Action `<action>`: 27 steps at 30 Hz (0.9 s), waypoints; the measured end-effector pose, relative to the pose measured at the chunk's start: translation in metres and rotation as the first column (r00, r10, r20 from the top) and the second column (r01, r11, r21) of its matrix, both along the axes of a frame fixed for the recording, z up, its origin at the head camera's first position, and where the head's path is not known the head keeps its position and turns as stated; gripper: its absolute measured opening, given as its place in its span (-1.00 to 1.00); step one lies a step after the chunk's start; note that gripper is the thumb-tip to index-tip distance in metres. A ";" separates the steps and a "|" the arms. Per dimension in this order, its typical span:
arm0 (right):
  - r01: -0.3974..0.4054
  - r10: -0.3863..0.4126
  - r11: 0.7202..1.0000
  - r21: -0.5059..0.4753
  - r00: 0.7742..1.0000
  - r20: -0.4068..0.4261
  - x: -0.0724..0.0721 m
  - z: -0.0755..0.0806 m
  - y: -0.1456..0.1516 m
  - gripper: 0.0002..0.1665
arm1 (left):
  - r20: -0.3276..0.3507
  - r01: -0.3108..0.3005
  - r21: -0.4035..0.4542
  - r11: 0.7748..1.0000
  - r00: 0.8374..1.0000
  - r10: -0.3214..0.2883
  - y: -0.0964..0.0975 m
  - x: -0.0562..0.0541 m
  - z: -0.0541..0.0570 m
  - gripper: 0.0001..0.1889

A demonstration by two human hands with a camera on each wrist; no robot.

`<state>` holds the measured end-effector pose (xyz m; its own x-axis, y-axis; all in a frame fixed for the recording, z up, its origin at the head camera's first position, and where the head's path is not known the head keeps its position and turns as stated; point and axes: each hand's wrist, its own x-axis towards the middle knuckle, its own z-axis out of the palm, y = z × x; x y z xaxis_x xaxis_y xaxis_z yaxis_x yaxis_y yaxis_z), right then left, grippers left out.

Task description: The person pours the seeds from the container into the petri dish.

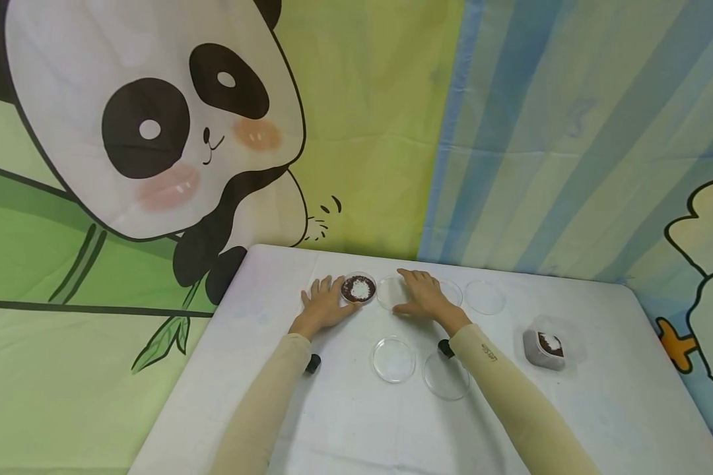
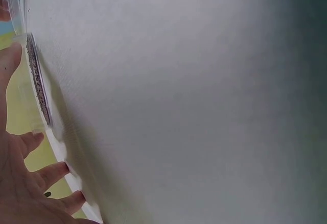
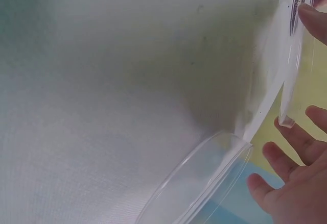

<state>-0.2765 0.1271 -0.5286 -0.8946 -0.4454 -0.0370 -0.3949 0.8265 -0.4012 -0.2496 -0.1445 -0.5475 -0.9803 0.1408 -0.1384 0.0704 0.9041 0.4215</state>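
A round clear petri dish of dark brown grains topped with white ones (image 1: pixel 358 289) lies near the table's far edge. My left hand (image 1: pixel 322 307) spans it, thumb and index finger at opposite sides of the rim, other fingers spread. Seen from the left wrist, the dish of grains (image 2: pixel 38 78) shows edge-on between thumb and index. Just to its right is a clear petri dish (image 1: pixel 390 293) with no grains visible in it. My right hand (image 1: pixel 424 295) holds this by the rim; in the right wrist view the clear dish (image 3: pixel 291 81) lies between thumb and index fingertip.
Beyond the right hand lie clear round dishes, one partly hidden (image 1: pixel 454 292) and another (image 1: pixel 485 297). Nearer are a clear dish (image 1: pixel 394 359) and a second one (image 1: pixel 447 379) by the right forearm. At right stands a small container with brown and white grains (image 1: pixel 543 349).
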 end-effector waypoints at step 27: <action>-0.044 0.033 0.926 -0.375 0.999 -0.037 0.004 0.012 -0.018 0.12 | 0.008 0.006 -0.006 1.000 1.000 -0.006 -0.002 0.001 0.002 -0.06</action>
